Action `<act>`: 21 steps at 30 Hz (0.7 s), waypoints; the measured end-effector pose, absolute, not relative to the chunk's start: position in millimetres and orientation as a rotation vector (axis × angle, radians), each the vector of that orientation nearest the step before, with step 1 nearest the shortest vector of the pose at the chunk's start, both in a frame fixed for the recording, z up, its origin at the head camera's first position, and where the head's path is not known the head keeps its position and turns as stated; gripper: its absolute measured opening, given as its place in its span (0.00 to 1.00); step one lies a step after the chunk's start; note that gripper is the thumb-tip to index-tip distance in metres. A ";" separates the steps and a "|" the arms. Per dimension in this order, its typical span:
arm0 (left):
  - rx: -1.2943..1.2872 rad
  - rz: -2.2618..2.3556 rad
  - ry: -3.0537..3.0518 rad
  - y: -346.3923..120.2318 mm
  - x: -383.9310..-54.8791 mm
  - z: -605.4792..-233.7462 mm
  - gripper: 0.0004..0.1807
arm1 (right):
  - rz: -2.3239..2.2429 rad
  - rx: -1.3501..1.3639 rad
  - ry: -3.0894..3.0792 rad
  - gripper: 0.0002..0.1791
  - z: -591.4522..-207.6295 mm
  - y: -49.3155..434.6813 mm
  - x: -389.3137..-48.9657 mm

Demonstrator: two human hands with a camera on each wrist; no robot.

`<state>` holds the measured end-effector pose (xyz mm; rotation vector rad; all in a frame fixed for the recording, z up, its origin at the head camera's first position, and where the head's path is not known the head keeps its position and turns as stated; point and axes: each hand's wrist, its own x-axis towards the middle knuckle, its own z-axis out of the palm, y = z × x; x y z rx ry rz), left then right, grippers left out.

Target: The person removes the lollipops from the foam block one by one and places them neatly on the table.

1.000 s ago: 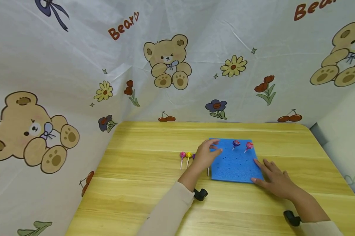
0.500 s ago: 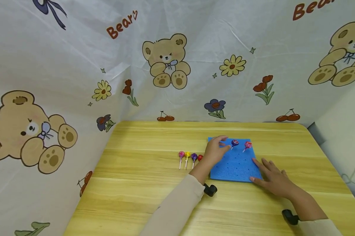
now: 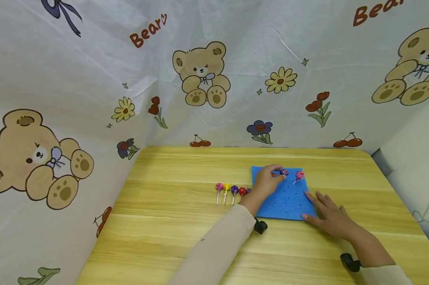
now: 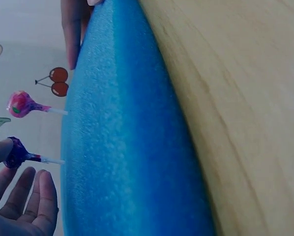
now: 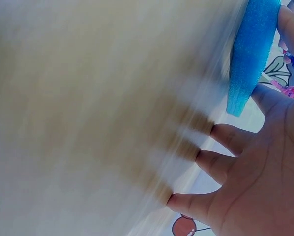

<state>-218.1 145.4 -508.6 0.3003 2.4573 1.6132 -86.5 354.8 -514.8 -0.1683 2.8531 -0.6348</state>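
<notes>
A blue foam board (image 3: 289,208) with small holes lies on the table, and two lollipops stand in it near its far edge. My left hand (image 3: 266,183) reaches over the board and pinches the wrapped head of the dark purple lollipop (image 4: 15,153) between thumb and forefinger. Its white stick meets the board's surface in the left wrist view. Beside it leans the pink lollipop (image 3: 299,175), untouched. My right hand (image 3: 330,217) rests at the board's right side with fingers spread, thumb and forefinger on the edge, the other fingertips on the table.
Left of the board, several lollipops lie in a row on the wooden table (image 3: 171,221), among them a pink one (image 3: 219,186), a yellow one (image 3: 226,187) and a red one (image 3: 242,192). A bear-print cloth (image 3: 232,122) hangs behind the table.
My left hand has moved right across the board to the dark purple lollipop and now pinches its head. More of the lollipop row shows. My right hand has stayed in place.
</notes>
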 end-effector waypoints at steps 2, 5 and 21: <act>0.276 1.649 2.425 146.1 -219.8 -511.0 0.17 | -0.641 -0.168 2.852 0.49 -514.9 354.4 -85.8; 0.245 1.712 2.364 145.5 -221.6 -513.8 0.14 | -0.651 -0.173 2.851 0.49 -514.6 354.1 -85.4; 0.240 1.756 2.330 145.1 -219.4 -513.5 0.13 | -0.638 -0.178 2.860 0.48 -517.2 355.2 -85.2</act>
